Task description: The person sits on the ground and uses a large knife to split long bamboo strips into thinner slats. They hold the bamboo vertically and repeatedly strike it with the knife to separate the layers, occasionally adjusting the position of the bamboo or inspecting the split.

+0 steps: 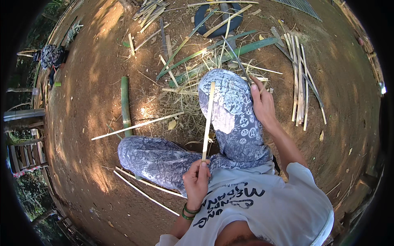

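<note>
My left hand (197, 180) is closed on the lower end of a pale flat bamboo strip (209, 119), pinched between thumb and fingers near my lap. The strip points away from me, along my raised right leg (242, 115). Beside the right knee, my right hand (263, 102) is wrapped round a long, thin, dark knife (236, 56). Its blade slants up and to the left, over the shavings; most of the handle is hidden by my fingers. Blade and strip are apart.
Bamboo shavings (184, 108) cover the dirt beyond my legs. A green bamboo stalk (125, 98) and a loose strip (139, 125) lie left. A bundle of strips (299, 82) lies right. Farther off are a black tyre (201, 18) and split pieces (150, 14).
</note>
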### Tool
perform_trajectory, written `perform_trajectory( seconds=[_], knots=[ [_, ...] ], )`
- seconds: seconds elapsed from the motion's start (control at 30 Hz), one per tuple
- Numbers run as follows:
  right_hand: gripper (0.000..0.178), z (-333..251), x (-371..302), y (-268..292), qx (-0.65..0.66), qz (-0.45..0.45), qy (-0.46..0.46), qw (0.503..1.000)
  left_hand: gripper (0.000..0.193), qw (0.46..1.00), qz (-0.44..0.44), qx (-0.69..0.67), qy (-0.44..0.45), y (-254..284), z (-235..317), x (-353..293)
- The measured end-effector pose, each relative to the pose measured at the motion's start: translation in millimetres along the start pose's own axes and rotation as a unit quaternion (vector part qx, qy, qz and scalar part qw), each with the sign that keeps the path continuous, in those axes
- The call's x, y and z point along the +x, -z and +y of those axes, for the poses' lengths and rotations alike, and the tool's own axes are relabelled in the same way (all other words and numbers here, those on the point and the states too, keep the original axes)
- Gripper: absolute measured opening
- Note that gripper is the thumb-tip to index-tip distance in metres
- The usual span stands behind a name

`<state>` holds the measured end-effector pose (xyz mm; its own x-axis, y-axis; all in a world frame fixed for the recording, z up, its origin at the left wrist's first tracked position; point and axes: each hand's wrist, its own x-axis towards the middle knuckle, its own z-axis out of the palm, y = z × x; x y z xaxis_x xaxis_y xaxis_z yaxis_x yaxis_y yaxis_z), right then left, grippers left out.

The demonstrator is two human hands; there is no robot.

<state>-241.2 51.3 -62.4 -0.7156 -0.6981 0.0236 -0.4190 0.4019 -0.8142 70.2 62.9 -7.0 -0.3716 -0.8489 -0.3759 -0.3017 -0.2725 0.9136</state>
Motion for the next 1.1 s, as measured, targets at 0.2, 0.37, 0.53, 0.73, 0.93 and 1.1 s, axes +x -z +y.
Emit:
perform_trajectory(
  seconds=[0.2,0.37,0.53,0.73,0.93,1.1],
  knots=[
    [0.057,-48.7,-18.6,25.3,0.185,-0.11,0.014,0.976,0.021,0.992,-0.024,-0.022,-0.126,-26.6,33.0,53.5],
    [0.029,-81.1,-19.6,29.6,0.196,-0.172,0.034,0.965,0.02,0.973,0.008,0.105,-0.204,-49.2,54.2,71.0],
    [0.018,-89.4,-14.1,16.8,0.186,-0.122,0.051,0.974,0.011,0.96,0.029,0.154,-0.232,-57.4,55.4,69.4],
    [0.018,-90.4,-7.8,8.7,0.151,-0.142,0.076,0.975,0.015,0.96,0.039,0.174,-0.217,-48.6,52.8,64.1],
    [0.02,-86.7,25.5,27.2,0.067,-0.057,0.06,0.994,0.017,0.985,0.043,0.134,-0.101,-20.9,35.1,41.2],
    [0.033,-75.6,48.5,46.8,0.078,-0.01,0.016,0.997,0.022,0.997,0.0,-0.068,-0.018,-0.1,18.3,39.0]
  ],
)
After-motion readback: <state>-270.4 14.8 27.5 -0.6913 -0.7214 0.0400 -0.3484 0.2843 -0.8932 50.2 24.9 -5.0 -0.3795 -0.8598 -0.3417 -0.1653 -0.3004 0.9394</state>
